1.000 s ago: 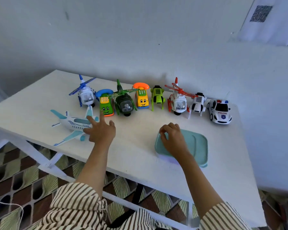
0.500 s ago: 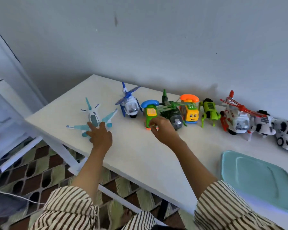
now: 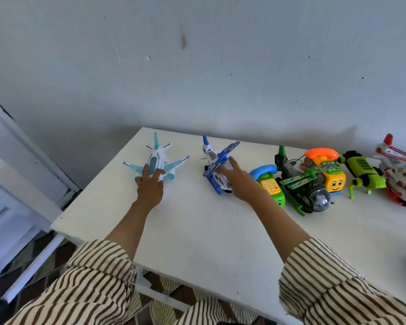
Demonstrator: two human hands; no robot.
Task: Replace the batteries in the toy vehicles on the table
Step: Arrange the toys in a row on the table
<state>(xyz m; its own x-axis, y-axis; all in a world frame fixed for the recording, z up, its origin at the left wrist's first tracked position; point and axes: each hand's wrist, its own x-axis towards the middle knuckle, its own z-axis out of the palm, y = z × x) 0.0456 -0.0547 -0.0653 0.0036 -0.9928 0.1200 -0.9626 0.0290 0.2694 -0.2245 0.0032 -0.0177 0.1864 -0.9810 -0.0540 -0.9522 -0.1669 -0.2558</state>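
Head view: straight-fingered left hand (image 3: 150, 189) presses airplane (image 3: 159, 157), nose toward person; right hand (image 3: 241, 184) likewise touches helicopter (image 3: 217, 161).

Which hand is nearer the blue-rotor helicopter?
Right. The right hand touches the blue-rotor helicopter; the left hand rests on the white airplane, off to the helicopter's left.

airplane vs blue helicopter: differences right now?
The airplane has teal fixed wings; the blue helicopter has a blue rotor on top. The airplane sits alone at the left end of the table; the blue helicopter stands beside the green phone car. The left hand rests on the airplane, the right hand touches the blue helicopter. Both are white-bodied and upright.
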